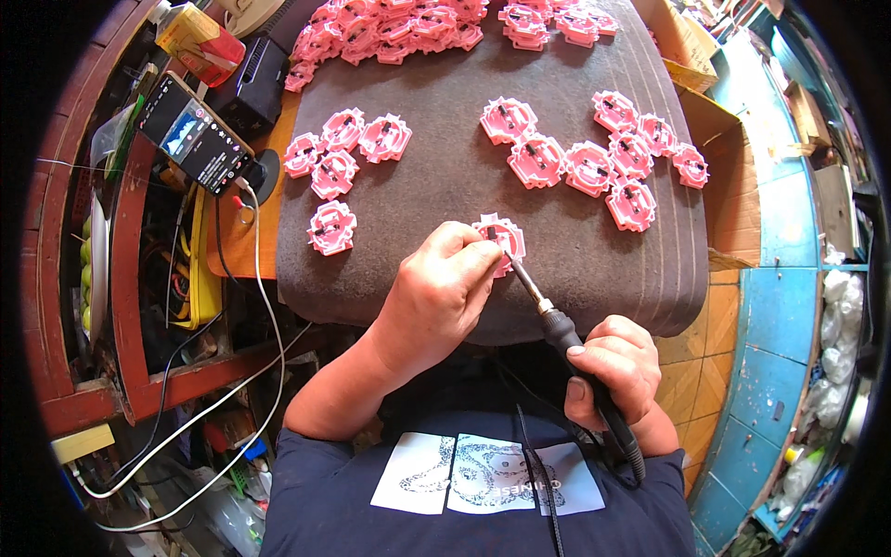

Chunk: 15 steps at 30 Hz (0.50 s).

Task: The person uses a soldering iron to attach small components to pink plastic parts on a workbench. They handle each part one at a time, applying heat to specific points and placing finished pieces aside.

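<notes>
A soldering iron (560, 330) with a black handle and metal shaft lies in my right hand (617, 367), whose fingers are wrapped round the handle. Its tip reaches a round pink plastic part (506, 232) near the table's front edge. Over the left side of that part, my left hand (441, 283) has its thumb and fingertips pressed together. Whatever sits between those fingertips is hidden. Inside the pink part is a small black piece, partly covered by the fingers.
More pink parts lie singly at left (334, 174) and right (589, 167) on the dark mat (427, 158), with a big pile (390, 32) at the far edge. A phone (193, 135) with a white cable (269, 306) stands left. Cardboard boxes (729, 176) stand right.
</notes>
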Motion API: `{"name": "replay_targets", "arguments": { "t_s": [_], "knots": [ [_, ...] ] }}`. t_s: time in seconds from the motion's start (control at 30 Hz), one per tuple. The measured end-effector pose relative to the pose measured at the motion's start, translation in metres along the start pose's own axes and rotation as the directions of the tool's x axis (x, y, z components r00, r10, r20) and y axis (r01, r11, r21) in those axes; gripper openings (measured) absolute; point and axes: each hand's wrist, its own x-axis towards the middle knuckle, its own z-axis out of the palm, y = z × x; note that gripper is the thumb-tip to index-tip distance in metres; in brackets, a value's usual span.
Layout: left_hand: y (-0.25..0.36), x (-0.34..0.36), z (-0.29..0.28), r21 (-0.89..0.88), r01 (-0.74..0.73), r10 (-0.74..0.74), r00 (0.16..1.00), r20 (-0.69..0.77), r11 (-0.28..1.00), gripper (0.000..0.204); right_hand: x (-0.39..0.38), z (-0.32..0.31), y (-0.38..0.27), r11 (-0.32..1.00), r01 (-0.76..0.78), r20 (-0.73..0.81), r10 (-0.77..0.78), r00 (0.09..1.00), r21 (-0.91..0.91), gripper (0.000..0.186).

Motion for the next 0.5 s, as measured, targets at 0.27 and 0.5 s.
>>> {"name": "replay_targets", "arguments": {
  "t_s": [0.27, 0.5],
  "knots": [
    [-0.0004, 0.0003, -0.0001, -0.007, -0.001, 0.001, 1.000, -0.004, 1.000, 0.019, 0.0000, -0.0016, -0.0019, 1.000, -0.019, 0.015, 0.019, 1.000, 0.006, 0.030],
    [-0.0002, -0.0005, -0.0002, -0.004, 0.001, -0.001, 1.000, -0.011, 1.000, 0.019, -0.0044, -0.0058, -0.0046, 0.998, -0.070, -0.026, 0.070, 0.997, 0.001, 0.029]
  ]
}}
